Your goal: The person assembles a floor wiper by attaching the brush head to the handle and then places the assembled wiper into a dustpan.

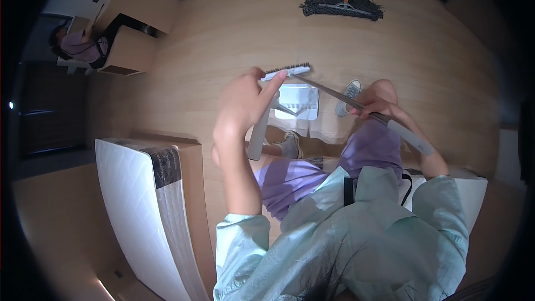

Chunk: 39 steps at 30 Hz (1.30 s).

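A small broom lies slantwise across in front of me, its pale head (pixel 287 72) carrying a row of dark bristles. The thumb and fingers of my left hand (pixel 245 96) are closed on that head at its left part. My right hand (pixel 374 106) grips the thin grey handle (pixel 329 90), just past where it widens into a pale grip. Below the broom head, a white dustpan (pixel 298 100) with a row of comb teeth rests by my feet. Its pale grey handle (pixel 257 136) rises beside my left forearm, partly hidden by it.
A black dust mop (pixel 343 8) with an orange handle lies on the wood floor ahead. To my left stands a plastic-wrapped white mattress (pixel 128 189); another white padded edge (pixel 473 195) shows at right. Far left, a person (pixel 83 46) is beside wooden furniture (pixel 131 50).
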Available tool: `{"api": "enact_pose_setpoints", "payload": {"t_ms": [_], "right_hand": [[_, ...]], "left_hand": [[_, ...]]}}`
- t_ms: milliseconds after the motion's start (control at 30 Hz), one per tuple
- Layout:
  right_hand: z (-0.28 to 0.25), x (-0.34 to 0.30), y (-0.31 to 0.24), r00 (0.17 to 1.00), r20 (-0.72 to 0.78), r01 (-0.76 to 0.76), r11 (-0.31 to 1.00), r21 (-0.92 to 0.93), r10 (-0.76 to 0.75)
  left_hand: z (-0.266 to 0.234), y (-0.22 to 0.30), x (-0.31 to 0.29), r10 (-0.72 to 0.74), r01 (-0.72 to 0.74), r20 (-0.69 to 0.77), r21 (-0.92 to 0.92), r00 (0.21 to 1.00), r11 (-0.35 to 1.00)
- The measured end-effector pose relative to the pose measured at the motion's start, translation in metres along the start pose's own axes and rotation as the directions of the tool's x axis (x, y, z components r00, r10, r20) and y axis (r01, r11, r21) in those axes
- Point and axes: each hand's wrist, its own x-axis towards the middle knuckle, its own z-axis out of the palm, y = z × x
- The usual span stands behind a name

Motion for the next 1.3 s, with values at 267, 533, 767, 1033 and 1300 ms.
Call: {"api": "enact_pose_setpoints", "payload": {"t_ms": [267, 533, 767, 1033, 1300], "right_hand": [[0.041, 0.101, -0.018, 0.512, -0.286, -0.360, 0.504, 0.785, 0.810], [0.095, 0.070, 0.099, 0.414, -0.055, -0.148, 0.127, 0.981, 0.909], [0.083, 0.078, 0.076, 0.281, -0.367, -0.366, 0.452, 0.814, 0.887], [0.121, 0.121, 0.027, 0.538, -0.055, -0.114, 0.137, 0.984, 0.841], [0.080, 0.115, -0.048, 0.960, -0.229, 0.236, -0.904, 0.356, 0.161]], "left_hand": [[0.041, -0.059, -0.046, 0.011, -0.010, -0.016, 0.044, 1.000, 0.999], [0.013, -0.084, 0.001, 0.042, -0.003, -0.176, 0.215, 0.984, 0.977], [-0.008, -0.086, 0.032, 0.027, -0.027, 0.007, -0.032, 1.000, 0.999], [-0.005, -0.097, 0.062, -0.249, 0.251, -0.033, 0.218, 0.968, 0.943], [-0.005, -0.089, 0.062, -0.265, 0.258, 0.009, 0.200, 0.964, 0.945]]}}
